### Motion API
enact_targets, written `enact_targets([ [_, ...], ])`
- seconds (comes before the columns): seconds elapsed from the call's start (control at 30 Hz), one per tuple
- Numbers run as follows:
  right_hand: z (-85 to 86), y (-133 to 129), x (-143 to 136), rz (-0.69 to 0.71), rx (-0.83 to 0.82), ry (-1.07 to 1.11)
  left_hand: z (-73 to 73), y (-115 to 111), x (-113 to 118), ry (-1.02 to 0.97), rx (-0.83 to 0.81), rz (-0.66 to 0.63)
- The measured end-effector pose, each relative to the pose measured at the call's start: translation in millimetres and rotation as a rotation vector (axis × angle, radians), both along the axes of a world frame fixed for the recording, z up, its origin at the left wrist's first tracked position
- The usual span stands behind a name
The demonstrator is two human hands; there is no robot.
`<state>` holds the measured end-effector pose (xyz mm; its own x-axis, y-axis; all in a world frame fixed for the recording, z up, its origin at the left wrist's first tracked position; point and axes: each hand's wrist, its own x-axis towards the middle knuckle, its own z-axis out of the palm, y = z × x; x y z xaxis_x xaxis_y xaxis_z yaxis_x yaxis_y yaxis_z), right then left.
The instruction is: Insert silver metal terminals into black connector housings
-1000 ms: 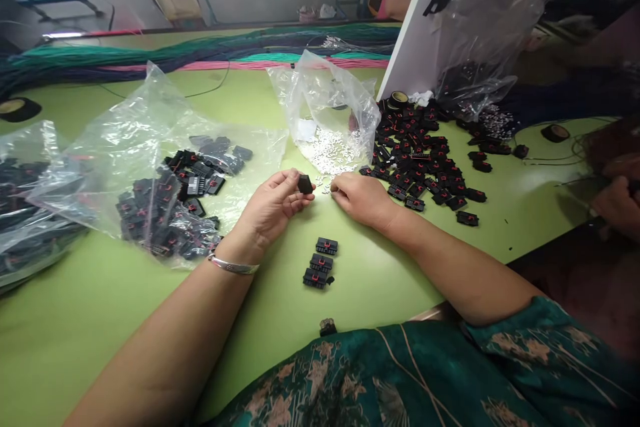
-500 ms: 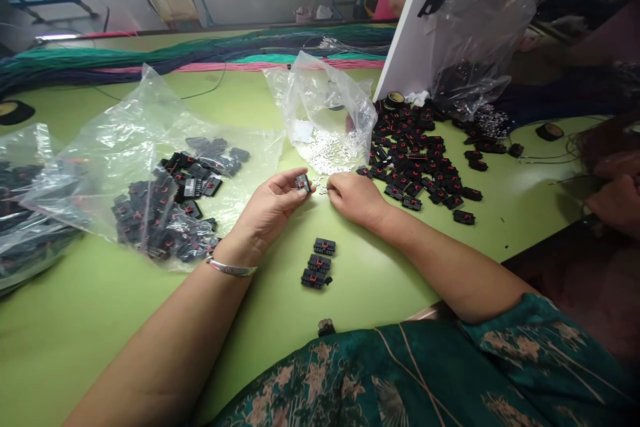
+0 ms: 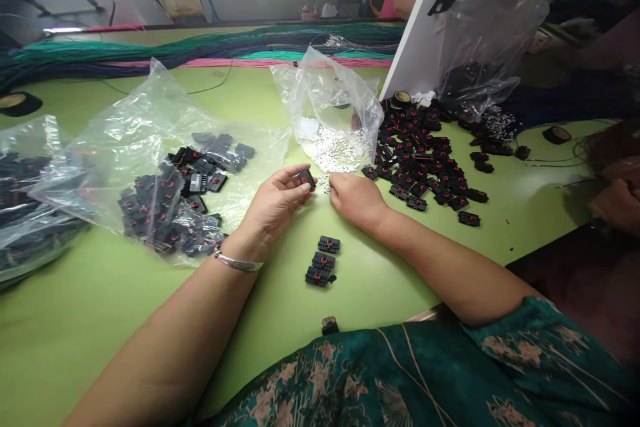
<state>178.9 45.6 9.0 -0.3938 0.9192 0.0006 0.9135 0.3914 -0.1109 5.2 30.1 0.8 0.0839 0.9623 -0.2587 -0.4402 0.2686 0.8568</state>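
Between thumb and fingers, my left hand (image 3: pixel 277 203) grips a black connector housing (image 3: pixel 307 179) with a red clip. My right hand (image 3: pixel 356 200) is closed just to the right of it, its fingertips down by a few small white pieces (image 3: pixel 323 184) on the table; whatever it pinches is hidden. Beyond both hands lies a clear plastic bag (image 3: pixel 335 147) spilling many such white pieces. Nearer to me, three black connector housings (image 3: pixel 324 261) with red clips form a short column, a small black bit beside the lowest.
Clear bags of black housings (image 3: pixel 155 207) lie on the left. A heap of loose housings (image 3: pixel 420 160) spreads at right beside a white upright panel (image 3: pixel 415 27). Wire bundles (image 3: pixel 200 47) run along the back. Another person's hand (image 3: pixel 617 197) shows at the right edge.
The connector housing in my left hand has turned, so its dark side with the red clip now shows. My right hand stays by the white pieces. The whole view has shifted slightly.
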Motion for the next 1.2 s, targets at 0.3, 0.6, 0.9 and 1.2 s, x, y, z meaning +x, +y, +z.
enact_targets([
  [0.3, -3.5, 10, 9, -0.015, -0.046, 0.272, 2.4, -4, 3, -0.024, 0.020, -0.067],
  [0.6, 3.9, 7, 23, 0.105, -0.125, 0.290, -0.3, -3, 2, -0.057, 0.022, -0.066],
  [0.9, 11.9, 11, 42, 0.179, -0.157, 0.234, 0.4, -2, 1, -0.042, -0.004, -0.020],
  [1.2, 0.8, 3, 32, 0.302, -0.020, 0.045, 0.2, -1, 1, -0.050, 0.000, -0.018],
])
